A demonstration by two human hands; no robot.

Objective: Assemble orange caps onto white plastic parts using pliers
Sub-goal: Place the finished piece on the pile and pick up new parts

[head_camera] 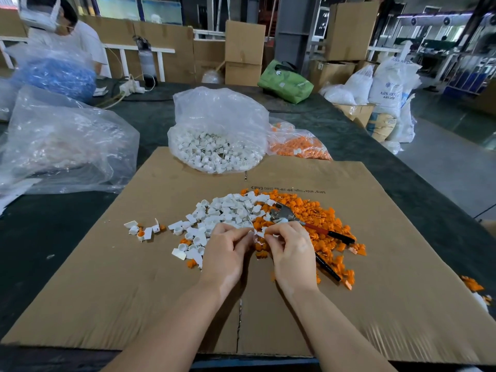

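In the head view, the left hand [226, 249] and the right hand [291, 251] meet fingertip to fingertip over a flattened cardboard sheet [134, 277], both pinching a small white plastic part [258, 234] between curled fingers. Just beyond them a pile of white plastic parts [225, 213] touches a pile of orange caps [324, 218], and the pliers [290, 214] lie on the orange caps with their red-and-black handles spread, untouched by either hand. Farther back stand a clear bag of white parts [217, 135] and, to its right, a bag of orange caps [298, 146].
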